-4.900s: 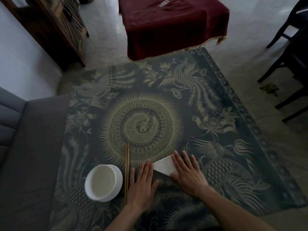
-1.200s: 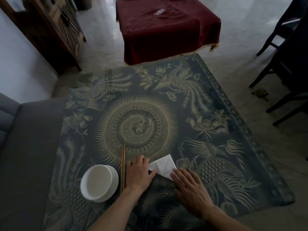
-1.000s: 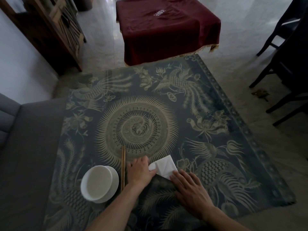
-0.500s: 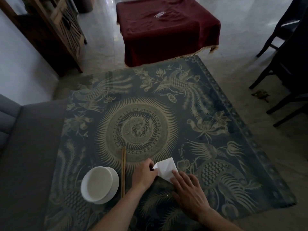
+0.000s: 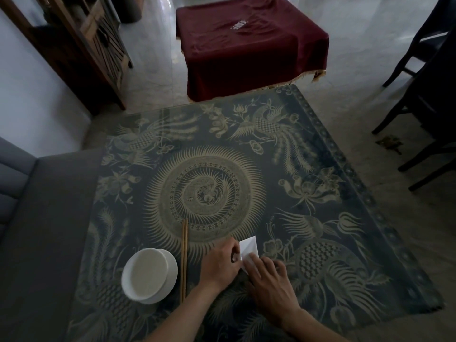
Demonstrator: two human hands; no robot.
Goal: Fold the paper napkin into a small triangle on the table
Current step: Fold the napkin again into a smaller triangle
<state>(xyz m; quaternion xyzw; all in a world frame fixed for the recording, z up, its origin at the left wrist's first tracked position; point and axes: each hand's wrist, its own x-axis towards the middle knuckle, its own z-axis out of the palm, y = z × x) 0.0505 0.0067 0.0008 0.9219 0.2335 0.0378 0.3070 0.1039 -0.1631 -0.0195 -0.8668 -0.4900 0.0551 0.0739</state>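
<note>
A small white folded paper napkin (image 5: 249, 246) lies on the dark patterned table (image 5: 308, 169), near its front edge. Only its far pointed part shows between my hands. My left hand (image 5: 220, 264) sits at the napkin's left edge with fingers curled, pinching that edge. My right hand (image 5: 269, 280) lies over the napkin's near part, fingers laid flat and pressing it to the table. The near half of the napkin is hidden under my right fingers.
A white bowl (image 5: 148, 275) stands left of my hands, with a pair of wooden chopsticks (image 5: 184, 255) lying beside it. A grey sofa (image 5: 37, 218) borders the table on the left. Beyond the table stand a red-draped stool (image 5: 246, 45), a wooden cabinet (image 5: 81, 45) and dark chairs (image 5: 424, 82).
The napkin has become narrower and smaller as my left hand folded its left part inward. My right hand slid up over the napkin's near part.
</note>
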